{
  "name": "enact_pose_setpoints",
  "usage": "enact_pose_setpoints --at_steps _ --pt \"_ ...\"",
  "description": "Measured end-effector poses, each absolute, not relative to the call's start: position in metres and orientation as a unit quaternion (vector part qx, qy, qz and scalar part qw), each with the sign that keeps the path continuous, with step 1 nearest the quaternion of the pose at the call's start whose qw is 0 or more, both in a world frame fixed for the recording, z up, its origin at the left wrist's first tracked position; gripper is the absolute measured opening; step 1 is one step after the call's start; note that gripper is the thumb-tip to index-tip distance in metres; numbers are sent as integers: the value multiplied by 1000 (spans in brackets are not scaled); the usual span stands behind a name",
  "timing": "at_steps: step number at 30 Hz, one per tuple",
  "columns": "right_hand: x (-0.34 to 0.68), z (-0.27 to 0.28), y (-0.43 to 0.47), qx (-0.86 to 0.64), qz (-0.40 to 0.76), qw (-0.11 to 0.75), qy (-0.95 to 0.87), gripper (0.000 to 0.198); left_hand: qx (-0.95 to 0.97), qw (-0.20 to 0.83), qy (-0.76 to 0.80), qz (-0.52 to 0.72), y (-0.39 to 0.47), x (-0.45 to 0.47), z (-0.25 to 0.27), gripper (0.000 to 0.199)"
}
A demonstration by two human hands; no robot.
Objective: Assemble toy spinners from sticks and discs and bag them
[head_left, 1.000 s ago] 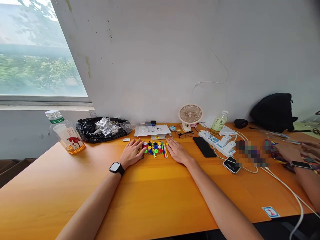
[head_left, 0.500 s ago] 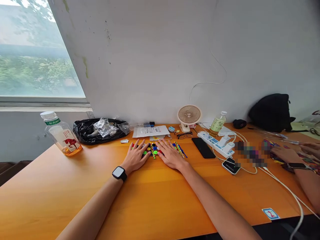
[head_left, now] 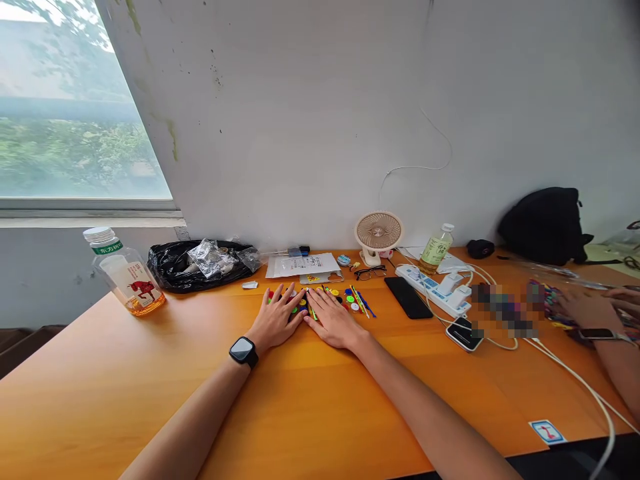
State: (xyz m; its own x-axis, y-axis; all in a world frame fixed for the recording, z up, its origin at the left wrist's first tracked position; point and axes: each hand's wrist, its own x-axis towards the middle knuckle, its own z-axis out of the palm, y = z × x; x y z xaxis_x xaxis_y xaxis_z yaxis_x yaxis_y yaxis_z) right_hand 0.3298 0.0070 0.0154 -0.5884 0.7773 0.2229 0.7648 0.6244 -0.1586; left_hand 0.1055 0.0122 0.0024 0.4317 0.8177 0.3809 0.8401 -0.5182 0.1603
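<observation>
My left hand (head_left: 274, 321) lies palm down with its fingers spread over small coloured discs on the table. Beside it, my right hand (head_left: 334, 319) also rests flat, fingers stretched out, covering part of the same discs. Round coloured discs (head_left: 355, 307) in red, yellow, green, white and black show around my fingers; they look like buttons or counters. Thin coloured sticks (head_left: 361, 301) lie to the right of my right hand. Other sticks show between the two hands. What lies under my palms is hidden.
Behind the hands are white papers (head_left: 295, 265) and a black plastic bag (head_left: 203, 280). A bottle (head_left: 135, 283) stands left. To the right are a fan (head_left: 379, 231), glasses (head_left: 371, 273), a phone (head_left: 408, 297), a power strip (head_left: 431, 289) with cables, and another person's hand (head_left: 587, 307).
My right hand has moved slightly left toward my left hand, uncovering more discs on its right. My left hand stays flat, nearly in place. The view has shifted a little.
</observation>
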Motion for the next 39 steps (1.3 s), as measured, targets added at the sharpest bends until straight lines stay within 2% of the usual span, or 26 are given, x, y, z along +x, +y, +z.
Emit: enact_pose_setpoints --at_steps 8,15,21,28,34,39 --pt "338 21 4 -454 14 138 -880 67 -803 -1 -531 -271 20 93 6 56" --pt "345 25 7 -469 -3 170 -867 64 -724 -82 -571 -379 41 68 0 52" --pt "349 29 4 -477 16 159 -864 64 -744 -115 -556 -352 46 56 -3 49" --pt "319 32 -13 -339 60 146 -927 59 -782 -58 -540 -306 40 71 -12 45" --pt "318 32 -12 -352 77 137 -923 59 -723 -201 -525 -402 47 65 -4 47" --pt "325 33 -10 -348 86 153 -921 58 -699 -252 -522 -419 56 44 0 45"
